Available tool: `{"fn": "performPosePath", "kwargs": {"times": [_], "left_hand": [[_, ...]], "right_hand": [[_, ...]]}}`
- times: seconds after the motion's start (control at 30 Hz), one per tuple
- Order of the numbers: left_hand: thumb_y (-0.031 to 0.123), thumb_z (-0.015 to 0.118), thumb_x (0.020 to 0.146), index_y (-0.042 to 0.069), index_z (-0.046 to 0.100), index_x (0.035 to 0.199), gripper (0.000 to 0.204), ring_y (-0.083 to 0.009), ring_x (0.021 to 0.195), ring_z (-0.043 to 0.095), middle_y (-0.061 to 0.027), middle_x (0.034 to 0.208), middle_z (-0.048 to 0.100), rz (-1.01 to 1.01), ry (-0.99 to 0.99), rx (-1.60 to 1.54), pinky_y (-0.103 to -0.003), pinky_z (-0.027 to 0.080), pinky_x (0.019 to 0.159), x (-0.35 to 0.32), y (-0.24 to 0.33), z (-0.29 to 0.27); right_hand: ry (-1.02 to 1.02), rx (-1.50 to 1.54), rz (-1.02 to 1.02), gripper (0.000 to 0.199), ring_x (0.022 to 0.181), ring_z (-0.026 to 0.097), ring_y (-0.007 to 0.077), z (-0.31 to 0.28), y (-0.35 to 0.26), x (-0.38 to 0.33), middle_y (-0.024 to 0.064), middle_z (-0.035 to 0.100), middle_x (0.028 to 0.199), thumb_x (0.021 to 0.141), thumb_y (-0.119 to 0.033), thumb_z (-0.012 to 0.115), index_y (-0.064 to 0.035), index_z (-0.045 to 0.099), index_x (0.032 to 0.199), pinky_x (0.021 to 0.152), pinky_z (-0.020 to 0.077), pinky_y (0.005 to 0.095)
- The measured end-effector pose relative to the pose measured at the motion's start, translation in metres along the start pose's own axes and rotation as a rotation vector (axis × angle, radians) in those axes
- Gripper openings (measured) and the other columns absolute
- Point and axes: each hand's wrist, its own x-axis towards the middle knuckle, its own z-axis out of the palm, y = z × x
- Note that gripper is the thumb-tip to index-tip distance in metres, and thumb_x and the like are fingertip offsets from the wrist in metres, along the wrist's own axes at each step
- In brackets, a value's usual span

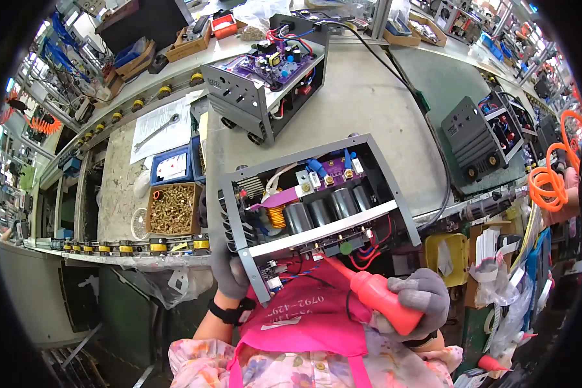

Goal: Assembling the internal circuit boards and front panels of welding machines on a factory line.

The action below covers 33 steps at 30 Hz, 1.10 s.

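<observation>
An open grey metal chassis (404, 216), tilted toward me at the bench's near edge, shows black capacitors (320, 212), a copper-wound coil (276, 216) and a purple circuit board (375, 167). My left hand (229, 270), in a grey glove, grips its left end; some of the fingers are hidden by the frame. In my gloved right hand (427, 299) is a red squeeze bottle (376, 292), fingers wrapped round its body. Its thin nozzle points up and left to the small connectors along the lower side of the chassis. Whether the tip touches them I cannot tell.
A second open chassis (265, 97) stands farther back on the bench, and another (475, 139) to the right. At left are a box of brass fittings (173, 210), a blue tray (170, 169) and a wrench (156, 134). An orange coiled hose (546, 187) hangs at right.
</observation>
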Motion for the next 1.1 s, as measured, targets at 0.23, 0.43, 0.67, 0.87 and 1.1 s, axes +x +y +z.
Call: {"fn": "performPosePath", "kwargs": {"times": [0.23, 0.43, 0.67, 0.87, 1.1], "left_hand": [[0.078, 0.048, 0.076, 0.004, 0.059, 0.103, 0.080, -0.0331, 0.077, 0.062, -0.0149, 0.092, 0.064, 0.403, -0.276, 0.438, -0.041, 0.047, 0.068, -0.013, 0.039, -0.011], [0.071, 0.057, 0.076, 0.002, 0.054, 0.111, 0.078, -0.0314, 0.076, 0.064, -0.0124, 0.096, 0.066, 0.462, -0.342, 0.298, -0.040, 0.050, 0.064, -0.023, 0.046, 0.002], [0.069, 0.063, 0.073, 0.001, 0.047, 0.118, 0.083, -0.0313, 0.075, 0.064, -0.0124, 0.093, 0.065, 0.451, -0.364, 0.269, -0.040, 0.051, 0.064, -0.028, 0.034, 0.000], [0.068, 0.066, 0.072, 0.002, 0.046, 0.118, 0.083, -0.0306, 0.068, 0.062, -0.0120, 0.091, 0.064, 0.308, -0.368, 0.165, -0.039, 0.048, 0.059, -0.030, 0.033, 0.001], [0.059, 0.072, 0.071, 0.003, 0.053, 0.108, 0.070, -0.0298, 0.070, 0.065, -0.0123, 0.088, 0.066, 0.409, -0.360, 0.163, -0.037, 0.051, 0.063, -0.022, 0.036, 0.003]], "right_hand": [[0.098, 0.181, 0.078, 0.039, 0.054, 0.054, 0.0160, 0.000, -0.016, 0.018, 0.0077, 0.068, 0.089, 0.063, -0.020, 0.081, -0.0135, 0.056, 0.092, 0.050, 0.0416, 0.0272], [-0.108, 0.427, -0.163, 0.062, 0.051, 0.051, 0.0136, 0.015, -0.008, 0.032, 0.0108, 0.064, 0.087, 0.056, -0.028, 0.090, -0.0095, 0.051, 0.100, 0.043, 0.0348, 0.0241], [-0.119, 0.343, -0.109, 0.051, 0.054, 0.053, 0.0135, 0.025, -0.018, 0.036, 0.0045, 0.065, 0.081, 0.055, -0.025, 0.089, -0.0127, 0.055, 0.090, 0.047, 0.0375, 0.0252], [-0.045, 0.267, -0.074, 0.044, 0.054, 0.053, 0.0129, 0.030, -0.027, 0.036, 0.0012, 0.064, 0.076, 0.059, -0.026, 0.088, -0.0147, 0.055, 0.086, 0.048, 0.0383, 0.0249], [-0.010, 0.255, -0.090, 0.042, 0.055, 0.053, 0.0122, 0.024, -0.023, 0.025, 0.0020, 0.067, 0.083, 0.060, -0.028, 0.086, -0.0161, 0.056, 0.086, 0.050, 0.0395, 0.0260]]}}
